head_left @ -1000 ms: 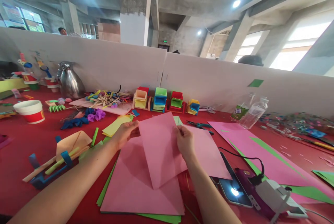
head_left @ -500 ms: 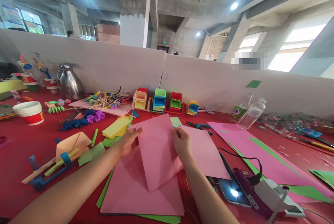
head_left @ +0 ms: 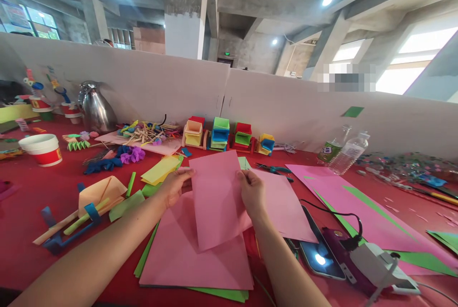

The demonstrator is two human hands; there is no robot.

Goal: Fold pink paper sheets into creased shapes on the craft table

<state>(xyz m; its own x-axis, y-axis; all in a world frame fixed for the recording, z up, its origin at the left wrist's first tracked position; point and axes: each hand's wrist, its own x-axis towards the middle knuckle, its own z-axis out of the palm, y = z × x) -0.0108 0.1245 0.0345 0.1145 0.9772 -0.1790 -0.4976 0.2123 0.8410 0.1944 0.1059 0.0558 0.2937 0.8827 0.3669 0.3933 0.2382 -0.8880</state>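
Observation:
A pink sheet of paper (head_left: 217, 202) is held up in front of me, tilted, with its lower end over a stack of pink paper (head_left: 171, 259). My left hand (head_left: 177, 186) pinches its upper left edge between thumb and fingers. On the right edge, near the top, my right hand (head_left: 252, 193) grips the sheet with thumb and curled fingers. Green paper (head_left: 219, 292) sticks out under the stack. Another pink sheet (head_left: 286, 206) lies flat to the right, partly behind my right wrist.
To the right are a phone (head_left: 324, 254), a purple power strip (head_left: 338, 242) and pliers (head_left: 274, 169). A folded paper model (head_left: 102, 192) lies left, near paper cups (head_left: 41, 149) and a steel jug (head_left: 96, 106). Small colourful paper models (head_left: 220, 130) stand before the white partition (head_left: 161, 82).
The held sheet has risen slightly and turned a little more upright. Both hands keep their grip on its edges. The whole view has shifted slightly.

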